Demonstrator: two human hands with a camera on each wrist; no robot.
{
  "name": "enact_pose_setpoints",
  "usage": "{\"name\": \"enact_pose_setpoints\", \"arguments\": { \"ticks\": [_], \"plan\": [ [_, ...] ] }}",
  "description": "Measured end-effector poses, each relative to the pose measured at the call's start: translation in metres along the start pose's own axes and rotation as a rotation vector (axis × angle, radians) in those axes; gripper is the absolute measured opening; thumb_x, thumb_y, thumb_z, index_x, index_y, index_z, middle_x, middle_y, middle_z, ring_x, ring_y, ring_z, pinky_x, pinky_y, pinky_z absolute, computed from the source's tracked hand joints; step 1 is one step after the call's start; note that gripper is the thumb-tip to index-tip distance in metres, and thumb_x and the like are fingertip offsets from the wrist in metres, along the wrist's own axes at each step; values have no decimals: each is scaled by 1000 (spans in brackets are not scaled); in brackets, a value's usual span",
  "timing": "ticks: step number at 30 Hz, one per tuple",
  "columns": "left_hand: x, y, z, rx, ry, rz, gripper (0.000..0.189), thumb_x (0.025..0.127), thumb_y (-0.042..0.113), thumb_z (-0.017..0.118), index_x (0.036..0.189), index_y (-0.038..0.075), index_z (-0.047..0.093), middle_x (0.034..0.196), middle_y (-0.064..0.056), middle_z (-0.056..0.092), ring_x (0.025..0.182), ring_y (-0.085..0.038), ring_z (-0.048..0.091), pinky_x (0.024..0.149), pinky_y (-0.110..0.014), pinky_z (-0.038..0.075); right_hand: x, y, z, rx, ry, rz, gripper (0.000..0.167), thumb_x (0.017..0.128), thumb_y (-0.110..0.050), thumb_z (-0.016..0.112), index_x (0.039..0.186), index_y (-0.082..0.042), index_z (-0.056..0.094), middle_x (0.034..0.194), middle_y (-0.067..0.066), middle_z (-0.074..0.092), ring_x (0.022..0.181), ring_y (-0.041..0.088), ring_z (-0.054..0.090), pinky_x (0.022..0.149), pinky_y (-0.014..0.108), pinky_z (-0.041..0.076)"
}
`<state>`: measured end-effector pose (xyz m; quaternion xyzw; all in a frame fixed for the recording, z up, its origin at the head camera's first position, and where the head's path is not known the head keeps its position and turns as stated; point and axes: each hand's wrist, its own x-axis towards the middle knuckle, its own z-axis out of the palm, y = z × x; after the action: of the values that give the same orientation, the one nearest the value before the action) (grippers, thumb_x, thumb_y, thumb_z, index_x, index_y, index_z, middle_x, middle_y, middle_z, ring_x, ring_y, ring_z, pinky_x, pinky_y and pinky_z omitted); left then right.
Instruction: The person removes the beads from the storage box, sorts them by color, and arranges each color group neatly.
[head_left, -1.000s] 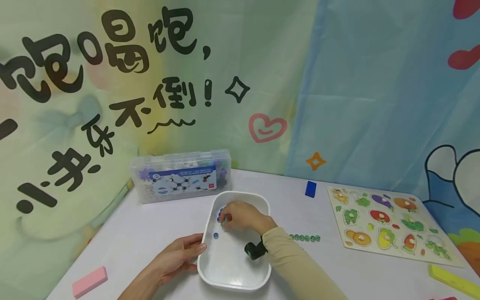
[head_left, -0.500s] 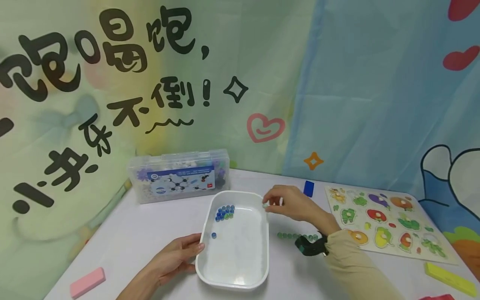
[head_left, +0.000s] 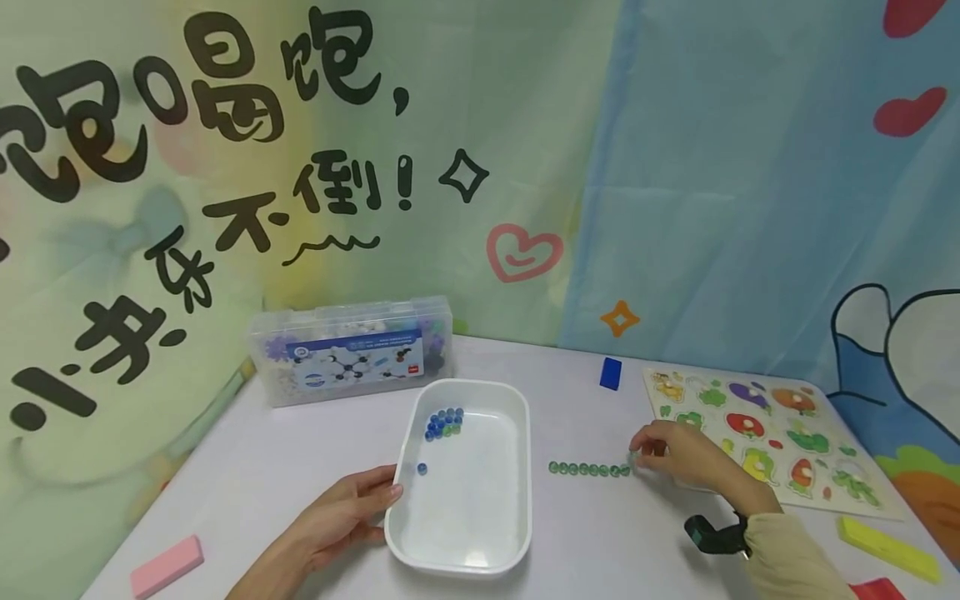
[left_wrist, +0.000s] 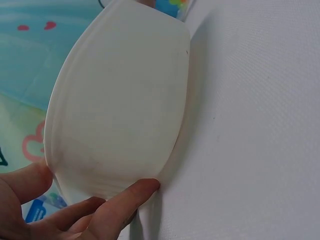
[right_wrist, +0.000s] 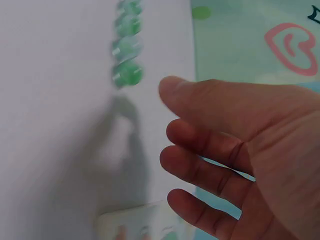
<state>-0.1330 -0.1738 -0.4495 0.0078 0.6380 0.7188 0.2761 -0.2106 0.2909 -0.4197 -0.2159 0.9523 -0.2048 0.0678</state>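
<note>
My left hand [head_left: 341,512] grips the left side of a white tray [head_left: 457,560], thumb at the rim and fingers against the outer wall; the left wrist view shows the tray's outer side [left_wrist: 120,100]. Blue marbles [head_left: 437,425] and a few green marbles [head_left: 452,430] cluster in the tray's far left corner, with a single blue marble [head_left: 422,469] nearer. On the table to the right lies a straight row of green marbles [head_left: 583,469]. At its right end my right hand [head_left: 686,458] pinches a pale green marble [head_left: 633,457], which the thumb hides in the right wrist view.
A clear plastic case [head_left: 352,354] of small parts stands behind the tray. A vegetable puzzle board [head_left: 780,442] lies under and behind the right hand. Around are a blue block [head_left: 611,373], a pink block [head_left: 167,567] and a yellow block [head_left: 888,547].
My right hand has left the tray with a green marble and moved right, over the row, to its right end. The left hand keeps its hold on the tray.
</note>
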Motion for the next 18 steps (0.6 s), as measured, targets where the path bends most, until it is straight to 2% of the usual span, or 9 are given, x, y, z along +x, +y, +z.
{"name": "enact_pose_setpoints", "arguments": {
  "ticks": [4,18],
  "plan": [
    [0,0,0,-7,-1,-6,71,98,24,57,149,-10,21,148,-25,41,107,-18,63,89,-41,57,-3,6,9,21,-14,27,13,82,-14,76,93,-12,70,81,-8,60,71,2,46,61,19,44],
    [-1,2,1,-3,12,-27,71,98,25,57,149,-9,21,147,-25,43,108,-18,63,89,-42,57,-4,8,16,30,-33,-11,15,81,-18,77,91,-13,69,85,-8,63,73,-1,48,64,21,47]
  ]
}}
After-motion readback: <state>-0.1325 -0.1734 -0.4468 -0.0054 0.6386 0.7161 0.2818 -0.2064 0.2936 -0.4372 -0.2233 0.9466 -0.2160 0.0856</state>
